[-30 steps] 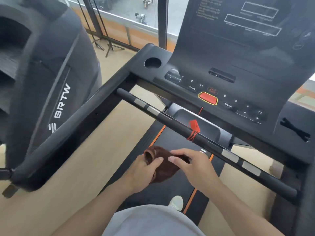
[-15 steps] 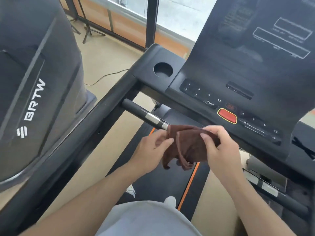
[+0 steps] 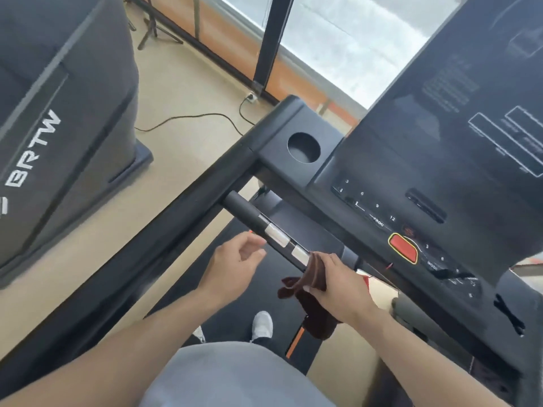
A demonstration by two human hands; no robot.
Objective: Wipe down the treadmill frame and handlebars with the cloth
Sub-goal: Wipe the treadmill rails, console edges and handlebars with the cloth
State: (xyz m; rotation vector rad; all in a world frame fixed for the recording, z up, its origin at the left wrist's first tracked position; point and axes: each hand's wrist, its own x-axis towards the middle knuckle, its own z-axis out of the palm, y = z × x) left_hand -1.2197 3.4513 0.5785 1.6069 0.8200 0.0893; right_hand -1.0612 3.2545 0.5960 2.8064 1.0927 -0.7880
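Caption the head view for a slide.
Right hand wraps brown cloth around treadmill handlebar; left hand open beside it.

Beige floor (image 3: 182, 92) beneath you, black cable (image 3: 191, 118) trailing across it to a wall socket, grey BRTW machine (image 3: 67, 118) standing on it, tripod legs (image 3: 155, 30) beyond, treadmill belt (image 3: 235, 292) under your white shoes (image 3: 262, 324).

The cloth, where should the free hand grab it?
Grab the loose tail of the cloth hanging under the handlebar, coming from below. The right hand already wraps the top part around the bar, and the left hand is open nearby.
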